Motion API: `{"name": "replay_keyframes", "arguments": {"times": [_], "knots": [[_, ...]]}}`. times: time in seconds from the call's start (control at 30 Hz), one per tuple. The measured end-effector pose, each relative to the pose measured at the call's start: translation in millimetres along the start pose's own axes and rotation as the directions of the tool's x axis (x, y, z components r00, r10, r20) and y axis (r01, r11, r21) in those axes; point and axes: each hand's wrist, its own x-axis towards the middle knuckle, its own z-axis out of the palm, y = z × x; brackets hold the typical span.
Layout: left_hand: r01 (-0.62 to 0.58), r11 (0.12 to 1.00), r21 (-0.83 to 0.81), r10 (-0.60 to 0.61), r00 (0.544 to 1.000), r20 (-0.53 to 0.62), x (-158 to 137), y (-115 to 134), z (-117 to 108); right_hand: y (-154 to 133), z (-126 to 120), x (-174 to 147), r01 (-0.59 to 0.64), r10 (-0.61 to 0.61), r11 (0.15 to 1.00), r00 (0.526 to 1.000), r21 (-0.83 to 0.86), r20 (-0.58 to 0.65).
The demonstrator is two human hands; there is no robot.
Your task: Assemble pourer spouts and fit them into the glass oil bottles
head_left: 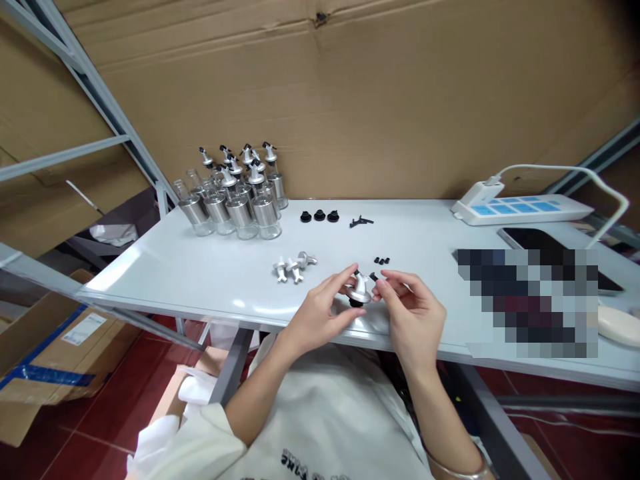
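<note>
Silver pour spout (359,292) is gripped by the left hand (320,310); the right hand (417,317) pinches a black fitting (373,277) beside it, which a loose pinch could drop.

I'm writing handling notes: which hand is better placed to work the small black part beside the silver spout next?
Probably the right hand: it pinches the small black part, while the left hand is occupied holding the silver spout between thumb and finger.
</note>
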Motion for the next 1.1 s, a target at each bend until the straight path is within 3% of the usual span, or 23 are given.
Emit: {"name": "replay_keyframes", "arguments": {"times": [0.17,0.3,0.63,0.87,1.1], "knots": [[-0.081,0.994,-0.080,0.075,0.995,-0.069,1.4,-0.4,-1.1,0.8,0.4,-0.9,-0.044,0.045,0.999,0.998,0.021,-0.032],[-0.097,0.980,-0.173,0.093,0.995,-0.032,1.7,0.9,-1.7,-1.2,1.4,-1.3,-0.056,0.056,0.997,0.998,0.044,0.004],[-0.067,0.991,-0.116,0.058,0.995,-0.079,1.6,-0.7,-0.1,-1.1,1.0,-3.6,-0.007,0.005,0.999,0.999,0.052,0.042],[0.028,0.973,-0.228,-0.045,0.996,-0.073,-0.3,-0.3,1.1,0.7,0.8,-3.5,0.027,-0.029,0.999,0.998,0.043,0.050],[0.038,0.978,-0.206,-0.056,0.995,-0.082,-0.3,-2.0,1.3,2.8,-0.2,-1.7,0.038,-0.040,0.999,0.997,0.026,0.065]]}}
